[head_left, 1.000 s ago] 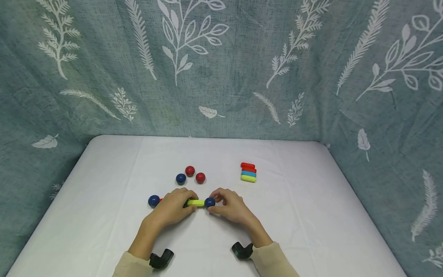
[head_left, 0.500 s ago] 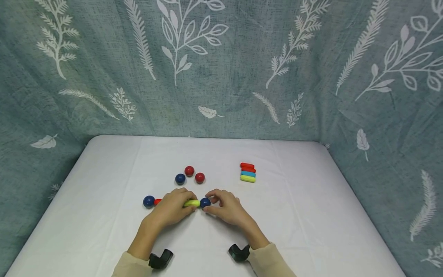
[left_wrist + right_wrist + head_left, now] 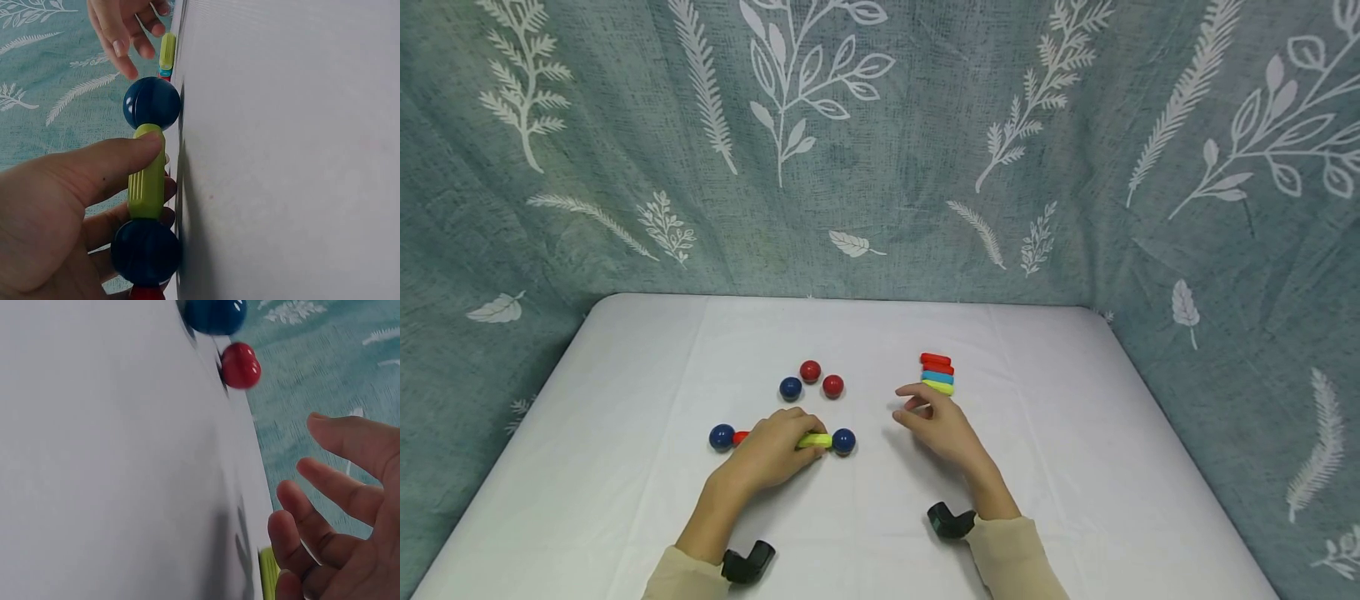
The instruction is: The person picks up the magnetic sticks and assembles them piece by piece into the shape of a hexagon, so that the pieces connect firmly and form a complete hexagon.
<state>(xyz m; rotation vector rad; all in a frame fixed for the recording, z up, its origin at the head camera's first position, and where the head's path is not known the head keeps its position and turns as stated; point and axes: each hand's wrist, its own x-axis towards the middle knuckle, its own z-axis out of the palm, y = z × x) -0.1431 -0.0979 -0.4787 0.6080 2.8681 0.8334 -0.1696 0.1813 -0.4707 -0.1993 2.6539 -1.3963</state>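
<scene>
My left hand grips a yellow-green ribbed rod, its thumb lying along the rod in the left wrist view. That rod joins a blue ball at its right end to a middle blue ball. From the middle ball a red rod leads to another blue ball at the far left; the hand covers part of this row in the head view. My right hand holds nothing, its fingers relaxed, just in front of a second yellow-green rod.
Behind that rod lie a light-blue rod and two red rods. Beyond my left hand sit a loose blue ball and two red balls. A patterned curtain hangs behind the white table.
The joined row first shifted slightly left. My right hand then let go of the right-end blue ball and moved right and away, toward the rods. My left hand kept its grip.
</scene>
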